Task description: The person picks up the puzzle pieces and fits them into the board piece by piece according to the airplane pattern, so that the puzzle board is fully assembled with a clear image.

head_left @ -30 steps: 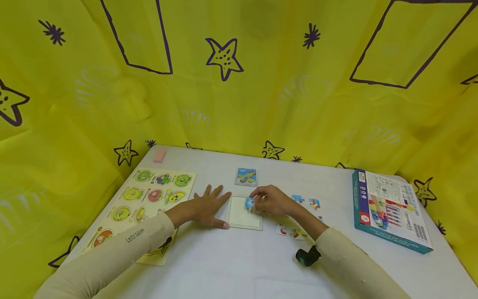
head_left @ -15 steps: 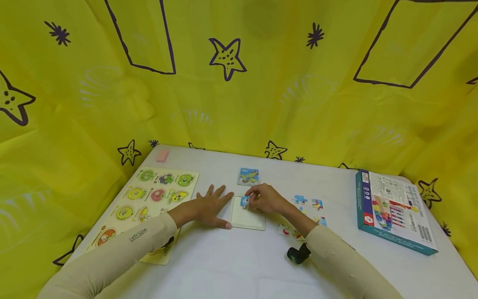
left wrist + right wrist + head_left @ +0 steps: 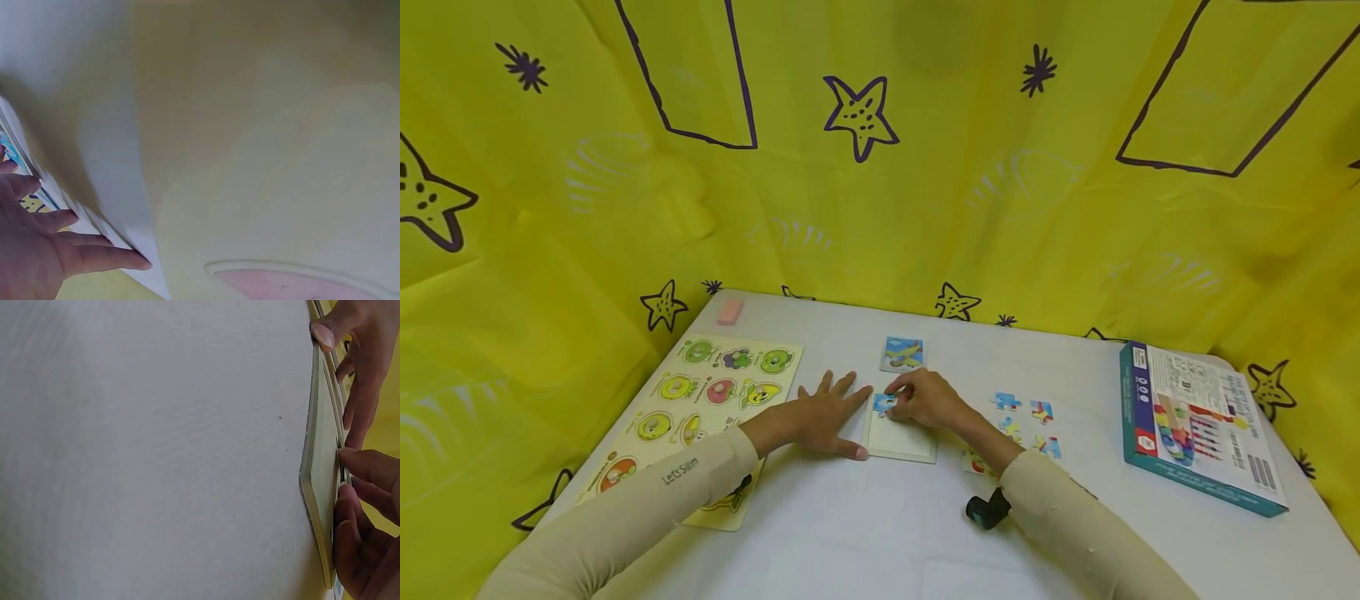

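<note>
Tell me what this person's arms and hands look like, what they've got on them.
The left sleeve is long and cream, with small dark lettering that seems to read LetsSlim. The right sleeve is the same colour, no lettering visible. A dark, rounded device shows beside it. The left hand and right hand are bare, without gloves.

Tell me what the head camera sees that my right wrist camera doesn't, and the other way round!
Only head: the teal box, the pink block and the puzzle piece's blue picture.
Only right wrist: a tiny dark speck on the white table.
Both: your left hand, right hand, the tray and yellow curtain.
</note>
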Tool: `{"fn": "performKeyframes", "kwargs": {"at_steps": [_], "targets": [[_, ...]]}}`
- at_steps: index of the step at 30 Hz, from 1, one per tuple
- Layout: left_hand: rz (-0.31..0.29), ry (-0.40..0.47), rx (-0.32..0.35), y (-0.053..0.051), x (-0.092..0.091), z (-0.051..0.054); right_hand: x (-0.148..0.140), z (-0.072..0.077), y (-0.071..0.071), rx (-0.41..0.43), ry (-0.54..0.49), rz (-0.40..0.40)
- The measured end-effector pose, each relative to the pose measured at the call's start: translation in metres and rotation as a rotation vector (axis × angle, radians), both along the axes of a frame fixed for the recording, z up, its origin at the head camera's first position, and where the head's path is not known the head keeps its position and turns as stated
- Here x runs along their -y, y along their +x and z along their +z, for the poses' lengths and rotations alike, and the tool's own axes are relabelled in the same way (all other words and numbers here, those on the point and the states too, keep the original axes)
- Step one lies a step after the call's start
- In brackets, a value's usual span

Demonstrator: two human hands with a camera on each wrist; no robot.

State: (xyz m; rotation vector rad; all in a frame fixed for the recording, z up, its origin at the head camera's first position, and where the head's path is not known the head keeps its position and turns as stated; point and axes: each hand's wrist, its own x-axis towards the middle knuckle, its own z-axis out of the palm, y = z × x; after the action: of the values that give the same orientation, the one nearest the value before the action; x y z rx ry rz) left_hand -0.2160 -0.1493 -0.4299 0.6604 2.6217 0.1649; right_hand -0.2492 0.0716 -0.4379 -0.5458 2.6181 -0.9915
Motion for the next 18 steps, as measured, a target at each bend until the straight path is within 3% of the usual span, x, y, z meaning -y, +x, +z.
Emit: {"fn": "performKeyframes", "kwargs": {"at_steps": [18], "targets": [[-0.004,-0.011,0.009,-0.0022,-0.0003,-0.0033,0.0021,0.0003,0.0016,-0.047,0.047,-0.009]]}}
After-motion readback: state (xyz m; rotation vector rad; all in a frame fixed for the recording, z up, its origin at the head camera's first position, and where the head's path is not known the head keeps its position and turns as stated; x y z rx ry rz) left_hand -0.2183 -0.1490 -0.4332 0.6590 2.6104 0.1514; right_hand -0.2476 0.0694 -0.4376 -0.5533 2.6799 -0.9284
